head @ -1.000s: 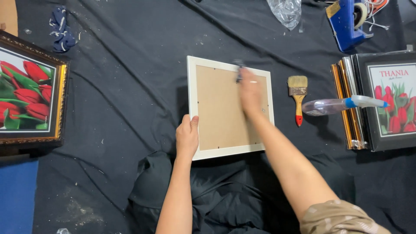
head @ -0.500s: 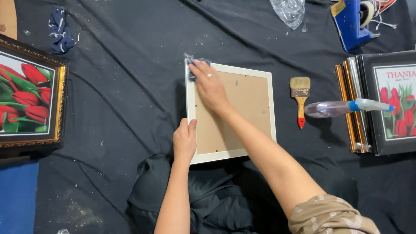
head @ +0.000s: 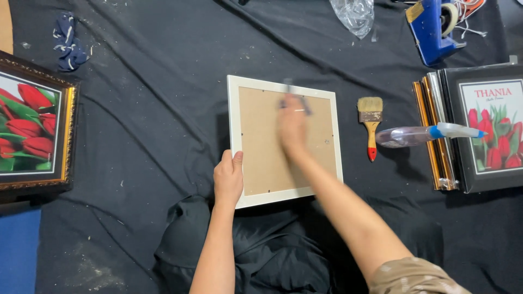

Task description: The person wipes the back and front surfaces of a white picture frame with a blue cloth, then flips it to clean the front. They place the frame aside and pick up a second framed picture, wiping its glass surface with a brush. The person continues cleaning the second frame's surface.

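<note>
my left hand (head: pixel 228 179) is clamped on the lower-left edge of the white-rimmed picture frame with brown backing board (head: pixel 283 140) lying face-down on the black cloth (head: pixel 147 109), my blurred right hand (head: pixel 292 124) presses something small against the backing (can't tell its grip), and the frame looks light, stiff and probably fragile, so hold the rim.

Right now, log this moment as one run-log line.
left hand: grips white picture frame lower-left edge | right hand: blurred, on brown backing board | paintbrush, spray bottle: right of frame

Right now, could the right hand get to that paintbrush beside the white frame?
Probably yes. The right hand is on the white frame's brown backing, and the paintbrush lies just right of the frame on bare black cloth, with nothing between them.
</note>
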